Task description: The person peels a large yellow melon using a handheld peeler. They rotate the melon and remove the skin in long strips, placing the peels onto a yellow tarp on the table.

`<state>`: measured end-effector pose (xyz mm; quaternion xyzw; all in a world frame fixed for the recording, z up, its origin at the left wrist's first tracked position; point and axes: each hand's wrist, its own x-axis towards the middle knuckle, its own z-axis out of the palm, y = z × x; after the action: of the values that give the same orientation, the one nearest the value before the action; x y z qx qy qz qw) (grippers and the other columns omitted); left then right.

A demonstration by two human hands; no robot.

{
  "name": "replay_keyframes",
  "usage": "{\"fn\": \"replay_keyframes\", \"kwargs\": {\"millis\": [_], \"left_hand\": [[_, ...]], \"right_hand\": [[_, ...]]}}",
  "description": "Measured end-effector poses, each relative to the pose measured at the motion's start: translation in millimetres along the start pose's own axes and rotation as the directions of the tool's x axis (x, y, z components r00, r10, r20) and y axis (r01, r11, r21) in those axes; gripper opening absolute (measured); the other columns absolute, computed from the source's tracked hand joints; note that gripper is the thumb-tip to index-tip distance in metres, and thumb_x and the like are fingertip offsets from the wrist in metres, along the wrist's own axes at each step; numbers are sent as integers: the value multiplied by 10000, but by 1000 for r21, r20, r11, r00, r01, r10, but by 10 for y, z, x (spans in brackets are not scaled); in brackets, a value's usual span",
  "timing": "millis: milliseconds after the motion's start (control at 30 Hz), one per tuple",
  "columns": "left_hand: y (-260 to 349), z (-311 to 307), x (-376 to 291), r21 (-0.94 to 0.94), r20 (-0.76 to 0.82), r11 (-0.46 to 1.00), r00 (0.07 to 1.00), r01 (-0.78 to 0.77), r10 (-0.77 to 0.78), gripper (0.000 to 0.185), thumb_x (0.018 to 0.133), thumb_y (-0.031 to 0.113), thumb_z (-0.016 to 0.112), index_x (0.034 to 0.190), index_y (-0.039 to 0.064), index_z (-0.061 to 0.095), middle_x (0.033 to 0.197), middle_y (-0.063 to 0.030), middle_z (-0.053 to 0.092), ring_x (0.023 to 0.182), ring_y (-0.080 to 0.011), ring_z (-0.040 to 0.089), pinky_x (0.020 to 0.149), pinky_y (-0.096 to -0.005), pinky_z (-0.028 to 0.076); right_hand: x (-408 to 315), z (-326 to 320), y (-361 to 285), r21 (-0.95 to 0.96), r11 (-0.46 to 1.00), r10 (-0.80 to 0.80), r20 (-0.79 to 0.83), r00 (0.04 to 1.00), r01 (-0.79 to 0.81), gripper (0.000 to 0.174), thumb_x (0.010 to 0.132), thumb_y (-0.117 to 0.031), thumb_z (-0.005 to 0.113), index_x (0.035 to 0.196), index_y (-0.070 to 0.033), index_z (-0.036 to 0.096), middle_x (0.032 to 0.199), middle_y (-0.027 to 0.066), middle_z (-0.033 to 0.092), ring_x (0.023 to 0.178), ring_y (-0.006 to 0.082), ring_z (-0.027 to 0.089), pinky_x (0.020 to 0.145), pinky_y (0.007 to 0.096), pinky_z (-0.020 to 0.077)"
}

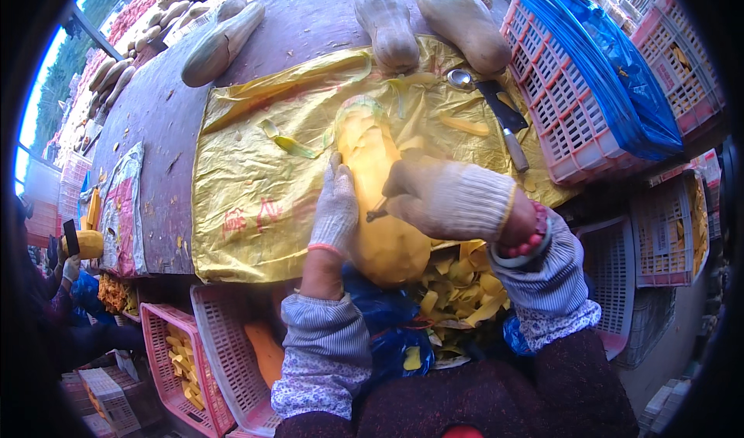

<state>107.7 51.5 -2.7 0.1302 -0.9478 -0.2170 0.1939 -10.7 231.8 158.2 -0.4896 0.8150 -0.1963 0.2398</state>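
Observation:
A mostly peeled butternut-type squash (372,165) lies lengthwise before me on a yellow woven sack (250,165), its orange flesh bare. Some green skin shows at its far tip. My left hand (337,208), in a knitted glove, steadies the squash along its left side. In my gloved right hand (447,197) is a peeler (378,212), its head against the lower right of the squash; the hand is blurred and covers most of the tool. Green peel strips (293,146) lie left of the squash, and an orange strip (465,125) lies to the right.
Unpeeled squashes (224,43) rest on the table's far side. A cleaver (505,112) and a metal spoon (459,78) lie at the right, beside a crate (567,95) lined with blue plastic. Peelings (471,281) are heaped below the edge. At left, a co-worker's hand (71,268) is near cut squash.

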Motion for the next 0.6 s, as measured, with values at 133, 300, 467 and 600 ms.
{"fn": "replay_keyframes", "kwargs": {"millis": [133,300,467,600], "left_hand": [[28,-40,14,-35,40,999,999,-19,21,393,978,-60,513,1361,-148,525,1574,-379,445,1490,-472,457,1215,-449,456],[-34,8,40,77,214,993,971,88,-103,411,984,-13,512,1375,-137,536,1526,-371,505,1459,-474,491,1182,-448,484],[-171,140,5,125,165,984,976,124,-144,376,970,5,515,1323,-91,600,1242,-287,677,1119,-434,685,967,-485,572],[-250,212,2,142,159,988,984,54,-76,334,976,17,521,1287,-58,616,1147,-250,683,1022,-411,697,895,-488,582]], "right_hand": [[152,-19,78,-162,974,-207,-357,911,157,358,1053,-297,604,1228,12,652,1085,271,742,1038,450,726,899,519,570],[747,167,305,-532,824,-240,-16,971,195,377,1057,-321,597,1205,17,673,1086,276,743,1003,460,733,925,508,569],[523,-195,162,-390,813,-525,-173,833,432,275,939,-59,672,1210,-15,690,1224,272,669,1102,467,688,963,458,577],[620,-116,154,-340,907,-321,-181,930,247,281,1034,-187,592,1211,15,675,1237,311,666,1136,459,681,970,490,563]]}}
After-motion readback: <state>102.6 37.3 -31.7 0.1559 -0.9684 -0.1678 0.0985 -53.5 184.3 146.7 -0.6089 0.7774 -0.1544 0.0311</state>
